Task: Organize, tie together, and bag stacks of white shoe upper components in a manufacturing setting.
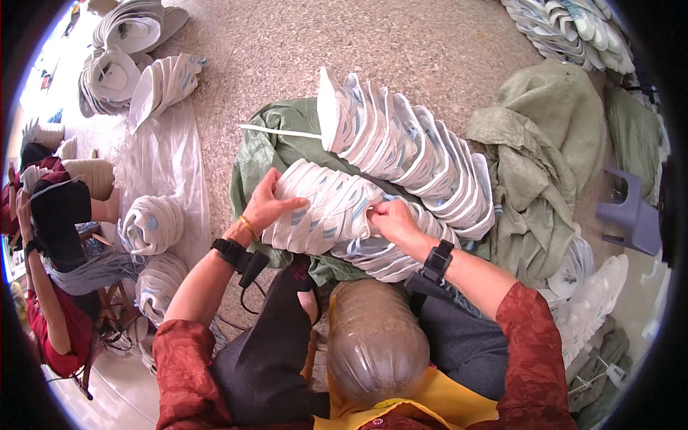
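Observation:
A nested stack of white shoe uppers (319,197) with light blue trim lies crosswise in front of me. My left hand (266,208) grips its left end, thumb on top and fingers behind. At the stack's right end, my right hand (395,221) pinches the edge of an upper, its fingertips partly hidden. Just beyond is a longer row of nested uppers (401,143), slanting from upper left to lower right. More uppers (390,261) show beneath my right hand. A green woven sack (276,154) lies under them, with a white strip (279,130) across it.
Between my legs stands a large rounded, plastic-covered brownish object (376,344). Crumpled green sacking (530,165) and a purple-grey plastic stool (631,211) are at right. Bundled uppers (150,223) lie left on clear plastic sheeting (172,150). Another person (57,315) sits at far left.

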### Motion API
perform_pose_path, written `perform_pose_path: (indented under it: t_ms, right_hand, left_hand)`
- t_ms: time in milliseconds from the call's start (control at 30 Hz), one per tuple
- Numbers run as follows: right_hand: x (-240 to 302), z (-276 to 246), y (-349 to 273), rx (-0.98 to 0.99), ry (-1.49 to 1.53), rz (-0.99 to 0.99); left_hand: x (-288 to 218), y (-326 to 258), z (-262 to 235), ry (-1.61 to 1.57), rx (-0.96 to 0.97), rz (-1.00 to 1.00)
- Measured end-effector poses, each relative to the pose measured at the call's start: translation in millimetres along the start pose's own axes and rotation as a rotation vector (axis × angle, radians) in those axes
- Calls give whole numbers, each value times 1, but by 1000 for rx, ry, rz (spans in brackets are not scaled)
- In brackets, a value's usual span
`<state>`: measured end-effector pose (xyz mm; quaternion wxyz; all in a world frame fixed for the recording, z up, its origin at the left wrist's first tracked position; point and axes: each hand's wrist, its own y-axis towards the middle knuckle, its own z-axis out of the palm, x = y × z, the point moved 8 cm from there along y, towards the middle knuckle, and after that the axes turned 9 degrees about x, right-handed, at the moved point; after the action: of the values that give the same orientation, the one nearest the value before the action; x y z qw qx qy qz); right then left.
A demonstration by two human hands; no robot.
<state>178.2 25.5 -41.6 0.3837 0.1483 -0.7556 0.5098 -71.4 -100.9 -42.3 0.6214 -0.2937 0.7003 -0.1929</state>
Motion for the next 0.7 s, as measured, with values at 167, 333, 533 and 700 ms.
perform_pose_path:
  t_ms: [167,333,533,700]
  right_hand:
    - [-34,18,26,132,475,-5]
    - [-47,20,43,108,647,54]
    - [-72,18,59,-18,592,80]
    - [-51,12,51,-4,723,-31]
  left_hand:
    - [-1,7,17,-337,53,67]
    - [-13,9,27,-422,177,72]
    - [-19,9,38,-523,289,126]
    - [-21,6,40,-554,281,118]
